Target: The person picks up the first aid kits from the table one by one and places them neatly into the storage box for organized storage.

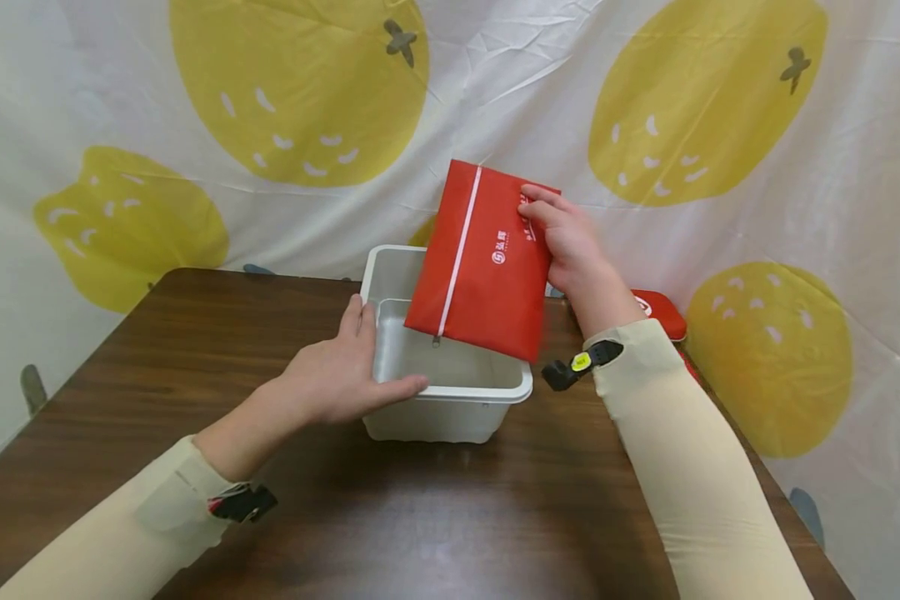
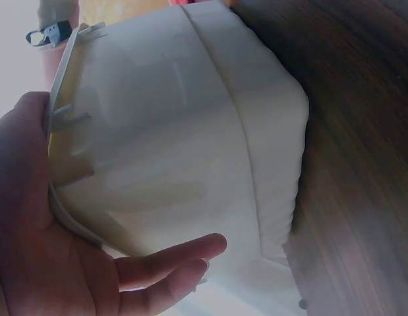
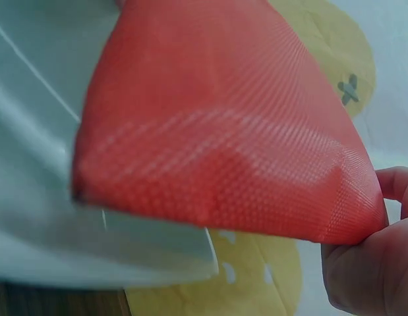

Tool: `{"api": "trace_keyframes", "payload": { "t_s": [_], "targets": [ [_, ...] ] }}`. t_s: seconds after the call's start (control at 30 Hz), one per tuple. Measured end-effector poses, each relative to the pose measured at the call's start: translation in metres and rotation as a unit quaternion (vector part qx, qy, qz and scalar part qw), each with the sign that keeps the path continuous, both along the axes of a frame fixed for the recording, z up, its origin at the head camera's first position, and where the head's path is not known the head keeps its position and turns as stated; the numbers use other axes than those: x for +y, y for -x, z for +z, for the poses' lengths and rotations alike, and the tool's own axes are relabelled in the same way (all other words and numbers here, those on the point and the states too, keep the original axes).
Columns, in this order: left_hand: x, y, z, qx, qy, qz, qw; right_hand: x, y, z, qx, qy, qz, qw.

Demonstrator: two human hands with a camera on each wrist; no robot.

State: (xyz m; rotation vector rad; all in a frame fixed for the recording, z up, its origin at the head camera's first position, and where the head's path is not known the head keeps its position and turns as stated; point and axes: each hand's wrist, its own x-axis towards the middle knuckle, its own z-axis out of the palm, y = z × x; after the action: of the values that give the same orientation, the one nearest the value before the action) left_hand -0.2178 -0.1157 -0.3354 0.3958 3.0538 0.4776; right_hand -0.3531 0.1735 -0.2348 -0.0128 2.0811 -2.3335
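A red zip pouch (image 1: 480, 267) with a white zip strip and white printing hangs tilted above a white plastic bin (image 1: 427, 417). My right hand (image 1: 570, 242) pinches the pouch near its upper right edge, thumb on one face and fingers on the other. In the right wrist view the pouch's red textured face (image 3: 223, 131) fills the middle. My left hand (image 1: 330, 367) holds the bin's near left corner, its thumb over the near rim. The left wrist view shows the fingers (image 2: 171, 263) along the bin's outer wall (image 2: 157, 131).
The bin stands on a dark brown wooden table (image 1: 270, 508). Behind my right forearm lies a red case (image 1: 660, 313) with a white mark, and part of another red thing shows below it. A white curtain (image 1: 502, 83) with yellow fruit prints hangs behind the table.
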Motion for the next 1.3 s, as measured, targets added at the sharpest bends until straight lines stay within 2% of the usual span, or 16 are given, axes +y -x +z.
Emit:
{"api": "trace_keyframes", "payload": {
  "t_s": [0.23, 0.6, 0.9, 1.07, 1.3],
  "targets": [
    [0.001, -0.001, 0.000, 0.000, 0.002, 0.000, 1.0000, -0.022, 0.006, -0.002, -0.006, 0.005, 0.004, 1.0000],
    [0.003, -0.002, 0.003, -0.024, -0.002, -0.001, 0.9997, -0.042, 0.020, -0.020, -0.012, -0.015, -0.001, 0.9998],
    [0.006, -0.003, 0.002, -0.017, 0.002, -0.005, 0.9998, -0.043, 0.024, -0.028, -0.017, -0.014, -0.032, 0.9992],
    [0.005, -0.003, 0.002, -0.014, 0.003, -0.005, 0.9999, -0.048, 0.025, -0.029, -0.018, -0.036, -0.036, 0.9986],
    [0.005, -0.002, 0.002, -0.030, -0.011, -0.006, 0.9995, -0.059, 0.025, -0.032, -0.006, -0.071, -0.031, 0.9970]
  ]
}}
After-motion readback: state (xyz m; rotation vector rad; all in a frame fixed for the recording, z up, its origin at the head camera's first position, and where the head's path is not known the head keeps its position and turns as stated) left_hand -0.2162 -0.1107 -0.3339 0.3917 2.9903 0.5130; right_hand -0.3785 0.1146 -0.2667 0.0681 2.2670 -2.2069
